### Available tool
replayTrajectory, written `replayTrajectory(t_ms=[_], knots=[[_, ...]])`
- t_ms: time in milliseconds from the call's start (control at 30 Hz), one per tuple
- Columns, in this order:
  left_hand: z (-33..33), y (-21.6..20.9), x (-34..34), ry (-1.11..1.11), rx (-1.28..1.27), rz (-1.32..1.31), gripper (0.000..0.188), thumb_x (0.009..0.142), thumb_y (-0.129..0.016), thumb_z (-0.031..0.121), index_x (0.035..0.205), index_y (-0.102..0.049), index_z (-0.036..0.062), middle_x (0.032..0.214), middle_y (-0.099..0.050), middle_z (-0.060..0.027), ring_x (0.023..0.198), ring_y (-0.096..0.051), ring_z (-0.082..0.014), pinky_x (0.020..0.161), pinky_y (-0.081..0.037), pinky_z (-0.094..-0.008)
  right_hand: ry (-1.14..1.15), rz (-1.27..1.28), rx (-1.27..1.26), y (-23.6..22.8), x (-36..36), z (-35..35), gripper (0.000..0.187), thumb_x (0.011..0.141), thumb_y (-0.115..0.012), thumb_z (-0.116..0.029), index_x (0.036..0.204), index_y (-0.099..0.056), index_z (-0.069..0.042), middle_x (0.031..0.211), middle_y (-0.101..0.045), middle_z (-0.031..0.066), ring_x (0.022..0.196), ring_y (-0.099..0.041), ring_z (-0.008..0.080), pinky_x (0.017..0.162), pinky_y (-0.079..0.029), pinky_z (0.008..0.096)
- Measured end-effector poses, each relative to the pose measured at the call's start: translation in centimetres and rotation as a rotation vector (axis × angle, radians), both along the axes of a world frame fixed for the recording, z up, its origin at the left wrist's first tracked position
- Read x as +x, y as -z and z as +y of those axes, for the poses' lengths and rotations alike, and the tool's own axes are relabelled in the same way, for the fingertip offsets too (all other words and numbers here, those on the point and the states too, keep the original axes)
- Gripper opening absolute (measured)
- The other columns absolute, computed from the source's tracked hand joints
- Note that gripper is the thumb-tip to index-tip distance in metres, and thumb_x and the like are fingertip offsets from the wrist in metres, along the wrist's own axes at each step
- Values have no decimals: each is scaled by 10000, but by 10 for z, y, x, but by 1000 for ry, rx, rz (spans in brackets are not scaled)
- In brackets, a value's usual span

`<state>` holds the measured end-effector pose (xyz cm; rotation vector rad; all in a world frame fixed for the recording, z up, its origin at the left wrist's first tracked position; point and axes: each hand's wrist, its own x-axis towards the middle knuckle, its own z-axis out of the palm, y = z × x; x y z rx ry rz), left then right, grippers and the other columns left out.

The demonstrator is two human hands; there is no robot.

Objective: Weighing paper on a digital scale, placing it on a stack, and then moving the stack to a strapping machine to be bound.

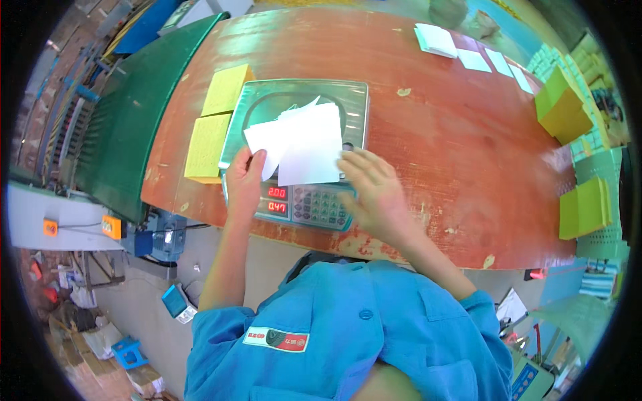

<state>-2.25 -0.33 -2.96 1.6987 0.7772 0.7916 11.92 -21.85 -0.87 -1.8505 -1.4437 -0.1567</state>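
Note:
White paper sheets (311,150) lie loosely fanned over the steel pan of a digital scale (354,107). Their lower left corner is pinched between the thumb and fingers of my left hand (245,177). My right hand (374,184), slightly blurred, is open beside the sheets' right edge, its thumb apart from the outstretched fingers. Whether its fingertips touch the paper I cannot tell. Below the sheets, the scale's keypad (319,206) and lit red display (277,200) show in part.
Two yellow blocks (208,144) stand against the scale's left side on the red-brown table (441,154). White paper stacks (436,40) lie at the far right, and yellow-green stacks (583,208) stand along the right edge. A green-covered surface (134,113) adjoins the table's left.

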Motion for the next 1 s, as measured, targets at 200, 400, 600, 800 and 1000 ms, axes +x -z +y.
replayTrajectory(t_ms=[200,400,600,800,1000], knots=[[28,-1,3,98,3,-49,115,916,-640,90,847,-598,9,794,-531,52,721,-435,-21,632,-378,-206,102,-207,-125,29,-7,39,465,740,-732,-202,1161,-610,-45,1244,-596,100,1213,-506,324,1041,-358,473],[42,-17,14,247,336,-49,165,824,-680,7,768,-532,-38,900,-635,-108,699,-533,-171,648,-438,-278,83,-131,-192,7,-10,46,382,810,-702,-208,1146,-629,-41,1238,-606,124,1202,-521,333,1020,-391,458],[20,-34,13,409,933,-194,152,724,-689,-26,764,-543,-21,1022,-655,-139,854,-641,-287,700,-505,-345,81,1002,113,-21,-12,60,331,931,-597,-306,1075,-640,-11,1093,-651,145,947,-648,266,793,-520,367],[4,-17,7,772,963,-201,164,713,-707,9,813,-581,-22,1087,-635,-184,870,-650,-299,718,-530,-358,33,1514,343,-2,-12,60,220,951,-550,-180,870,-652,-3,772,-621,18,703,-575,80,613,-473,263],[-12,-31,14,825,780,-241,291,714,-709,20,980,-602,-34,1181,-584,-190,989,-612,-305,832,-515,-381,179,1269,505,-20,-24,38,120,896,-634,-87,802,-619,-13,762,-600,-13,705,-521,43,609,-430,225]])
